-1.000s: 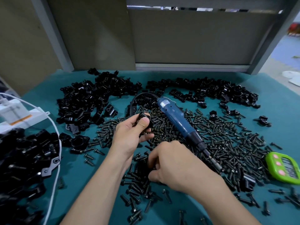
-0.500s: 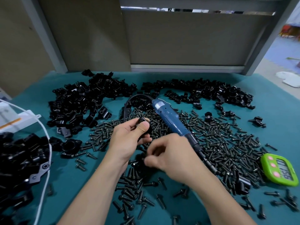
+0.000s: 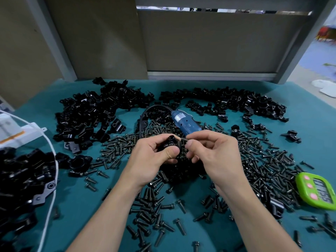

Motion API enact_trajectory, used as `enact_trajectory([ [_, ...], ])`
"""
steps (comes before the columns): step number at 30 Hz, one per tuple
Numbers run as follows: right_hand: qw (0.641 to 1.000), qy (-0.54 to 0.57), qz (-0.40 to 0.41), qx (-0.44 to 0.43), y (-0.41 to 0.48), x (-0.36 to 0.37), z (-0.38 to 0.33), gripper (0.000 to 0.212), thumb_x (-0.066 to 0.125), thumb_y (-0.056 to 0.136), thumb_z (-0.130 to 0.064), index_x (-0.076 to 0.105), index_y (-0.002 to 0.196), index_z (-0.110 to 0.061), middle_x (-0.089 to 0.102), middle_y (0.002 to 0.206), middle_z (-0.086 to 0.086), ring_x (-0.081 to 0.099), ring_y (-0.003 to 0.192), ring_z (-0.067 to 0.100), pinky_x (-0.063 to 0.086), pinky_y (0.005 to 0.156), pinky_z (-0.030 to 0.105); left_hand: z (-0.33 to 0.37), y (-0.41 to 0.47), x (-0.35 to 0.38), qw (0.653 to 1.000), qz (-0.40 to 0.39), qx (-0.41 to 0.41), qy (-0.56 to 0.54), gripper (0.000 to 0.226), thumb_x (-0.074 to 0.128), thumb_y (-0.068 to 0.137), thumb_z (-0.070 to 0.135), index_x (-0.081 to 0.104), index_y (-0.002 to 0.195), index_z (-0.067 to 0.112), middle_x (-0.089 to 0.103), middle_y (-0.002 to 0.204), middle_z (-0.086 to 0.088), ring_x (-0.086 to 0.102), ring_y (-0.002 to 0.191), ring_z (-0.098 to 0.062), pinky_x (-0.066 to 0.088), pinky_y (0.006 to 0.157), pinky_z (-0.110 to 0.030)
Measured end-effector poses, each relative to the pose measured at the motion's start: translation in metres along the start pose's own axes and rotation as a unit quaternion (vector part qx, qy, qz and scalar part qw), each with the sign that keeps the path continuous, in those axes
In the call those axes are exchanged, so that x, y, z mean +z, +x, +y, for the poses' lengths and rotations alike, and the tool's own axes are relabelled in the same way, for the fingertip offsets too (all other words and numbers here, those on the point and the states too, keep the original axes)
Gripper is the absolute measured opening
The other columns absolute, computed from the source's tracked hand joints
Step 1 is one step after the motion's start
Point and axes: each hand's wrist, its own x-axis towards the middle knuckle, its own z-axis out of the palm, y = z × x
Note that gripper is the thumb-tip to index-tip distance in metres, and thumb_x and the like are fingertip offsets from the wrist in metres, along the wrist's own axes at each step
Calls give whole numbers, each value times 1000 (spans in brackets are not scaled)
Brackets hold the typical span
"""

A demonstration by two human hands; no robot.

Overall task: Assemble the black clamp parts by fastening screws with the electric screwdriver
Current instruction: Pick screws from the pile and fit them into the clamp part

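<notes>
The left hand (image 3: 152,157) is raised over the middle of the worktop (image 3: 81,206), fingers and thumb curled round a black clamp (image 3: 170,144), thumb pressed across its near face. The right hand (image 3: 214,153) is just beside it, thumb and forefinger pinching a screw (image 3: 182,139) whose free end points left and meets the clamp's upper right edge; whether it has entered a hole cannot be told. The other right fingers are loosely curled under the palm. The blue screwdriver (image 3: 185,124) lies on the worktop just behind both hands, untouched, its front end hidden behind the right hand, and its black cable (image 3: 143,117) loops away to the left and back. Loose screws (image 3: 258,160) lie thick under and to the right of the hands, thinning toward the near edge. Black clamp parts are heaped in a left pile (image 3: 91,113) and a back pile (image 3: 236,102) along the far side, with a third, near pile (image 3: 21,179) at the left edge. A white cord (image 3: 51,179) curves round that near pile, and a white box (image 3: 20,131) sits behind it. A green timer (image 3: 317,190) lies at the right edge, near the screws but well apart from the hands.
</notes>
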Motion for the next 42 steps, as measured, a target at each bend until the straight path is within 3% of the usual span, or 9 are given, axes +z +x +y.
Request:
enact_trajectory([
  [6, 999, 6, -32, -7, 1, -3, 0, 18, 80, 81, 5, 79, 84, -13, 72, 64, 13, 68, 54, 20, 53, 52, 23, 2, -1, -1, 1000, -18, 7, -6, 34, 78, 81, 24, 78, 112, 11, 79, 97, -8, 74, 84, -15, 60, 73, -24],
  [15, 998, -44, -48, -11, 3, -4, 4, 15, 85, 81, -5, 80, 78, -19, 70, 59, 11, 61, 50, 18, 50, 49, 23, 1, -2, -4, 996, -45, 28, 72, 23, 84, 84, 24, 81, 106, 30, 79, 97, -5, 72, 87, -14, 63, 84, -38],
  [19, 997, -63, -41, -10, 2, 2, 7, 16, 80, 88, -9, 77, 76, -20, 70, 62, 10, 55, 50, 13, 45, 51, 23, 1, -3, -4, 991, -48, 37, 118, 21, 82, 87, 20, 81, 105, 31, 80, 95, 3, 74, 89, -12, 60, 85, -32],
  [24, 989, -130, -49, -55, -8, 15, 7, 26, 76, 93, -15, 71, 68, -22, 71, 62, -10, 62, 55, 1, 46, 56, 10, -1, -4, -1, 989, -39, 52, 136, 29, 81, 89, 11, 81, 104, 36, 81, 95, 9, 76, 88, -6, 58, 77, -19],
  [26, 989, -120, -27, -76, -8, 15, 6, 26, 75, 94, -15, 71, 69, -23, 69, 61, -11, 62, 55, 0, 45, 55, 9, -1, -3, 0, 992, -36, 54, 106, 25, 79, 89, 14, 81, 103, 34, 80, 92, 4, 75, 82, -8, 60, 75, -24],
  [29, 990, -116, 29, -80, -4, 10, 6, 18, 77, 92, -18, 74, 75, -26, 70, 66, -6, 62, 60, 6, 52, 58, 23, -2, -2, -1, 996, -10, 46, 82, 23, 81, 84, 24, 81, 104, 35, 80, 94, -2, 72, 79, -15, 64, 82, -44],
  [35, 989, -130, 11, -67, -2, 5, 7, 18, 83, 86, -15, 75, 75, -26, 73, 67, -4, 66, 62, 14, 57, 59, 28, -5, 0, -1, 996, -21, 43, 76, 23, 82, 85, 25, 81, 107, 27, 80, 91, 3, 71, 77, -8, 57, 75, -24],
  [39, 994, -94, -21, -56, 1, 4, 10, 20, 79, 89, -13, 74, 73, -24, 68, 60, -5, 57, 54, 6, 45, 52, 19, -4, -1, -3, 994, -23, 52, 92, 22, 83, 85, 26, 80, 106, 32, 80, 92, 5, 72, 79, -7, 57, 78, -27],
  [42, 992, -113, -19, -46, 1, 4, 11, 20, 78, 90, -17, 72, 72, -23, 66, 59, -4, 56, 54, 5, 45, 54, 19, -4, -2, -3, 993, -19, 46, 103, 26, 82, 83, 29, 80, 109, 33, 80, 97, 5, 74, 87, -12, 60, 85, -39],
])
